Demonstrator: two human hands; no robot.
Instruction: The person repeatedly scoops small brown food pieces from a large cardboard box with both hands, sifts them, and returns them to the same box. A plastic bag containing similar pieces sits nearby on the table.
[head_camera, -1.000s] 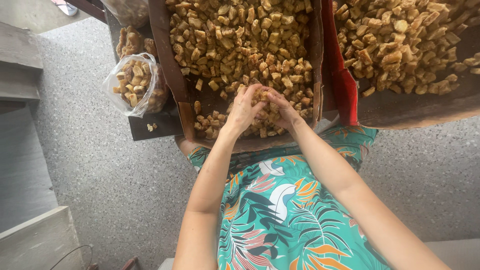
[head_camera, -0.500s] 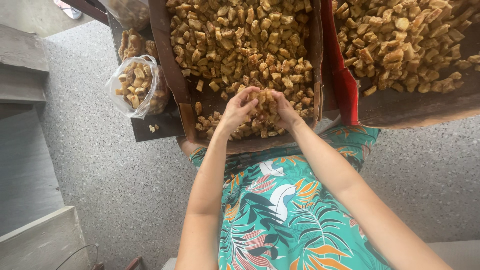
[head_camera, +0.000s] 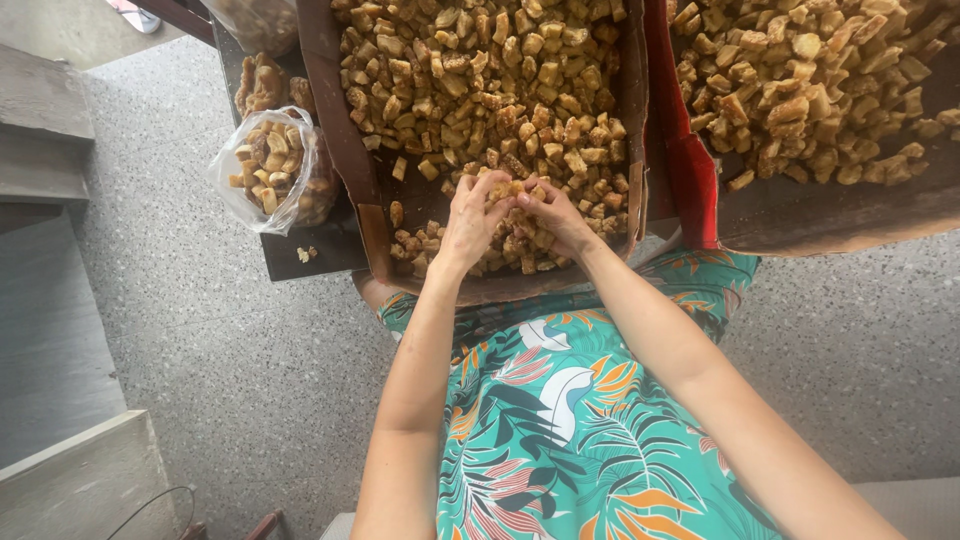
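Head view, looking straight down: nearest is the lap in a green leaf-print dress (head_camera: 560, 420), with both bare forearms running up from it to the brown cardboard box (head_camera: 345, 150). That box is the landmark. At its near edge the left hand (head_camera: 470, 215) and right hand (head_camera: 555, 215) meet, fingertips touching. Each grip is pressed together, pinching the same small cluster of golden fried pieces (head_camera: 505, 190), held just above the thin layer at the near end of the box. How firmly the fingers bear on it cannot be told.

Further into the box the pieces (head_camera: 480, 90) lie heaped from wall to wall. Left of the box, on the dark counter (head_camera: 300, 255), sits a clear plastic bag (head_camera: 265, 170) already partly filled with the same pieces, its mouth open; a few crumbs lie beside it. Right of the box, past a red edge (head_camera: 680, 150), a second box (head_camera: 830, 215) holds more. Beyond the counter's left end, grey speckled floor (head_camera: 180, 330) and a concrete step (head_camera: 40, 120).

To work the cluster well, I judge it best to keep it low over the box so anything that breaks off falls back in, and to pull apart gently with the fingertips rather than squeeze, since such pieces look brittle
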